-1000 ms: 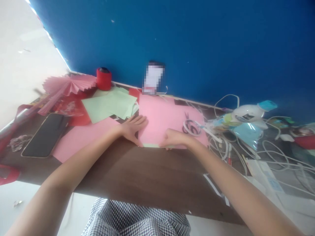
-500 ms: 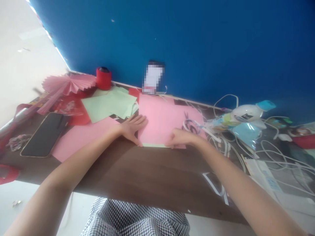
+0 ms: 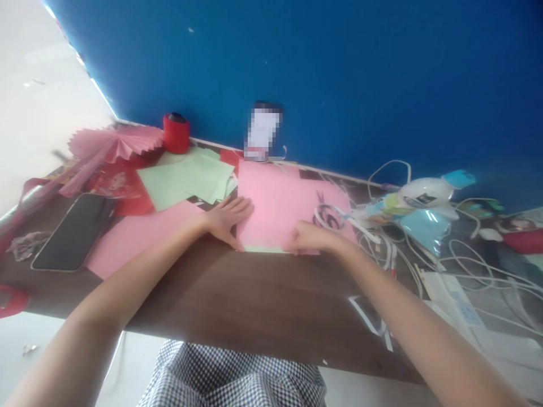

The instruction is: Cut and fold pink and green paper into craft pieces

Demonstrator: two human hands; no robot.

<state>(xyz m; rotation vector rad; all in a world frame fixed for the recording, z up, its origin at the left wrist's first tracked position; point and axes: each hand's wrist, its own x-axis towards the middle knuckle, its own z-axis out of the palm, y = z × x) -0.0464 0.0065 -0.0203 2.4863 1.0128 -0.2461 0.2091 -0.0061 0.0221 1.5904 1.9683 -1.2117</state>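
Find pink sheet (image 3: 271, 206) flat on brown table (image 3: 203, 294), pale green strip (image 3: 263, 249) along near edge. Note left hand (image 3: 227, 220) spread across its left edge, right hand (image 3: 306, 236) curled at near edge. Cannot tell of any pinch there. See scissors (image 3: 327, 215) just beyond right hand.

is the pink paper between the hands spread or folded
Mostly spread: the pink paper lies flat, broad face showing. A pale green strip runs along its near edge; whether that's a fold, I cannot tell.

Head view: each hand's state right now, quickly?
Left hand: open, over the left edge of the pink paper.
Right hand: curled closed at the paper's near edge; whether gripping, unclear.
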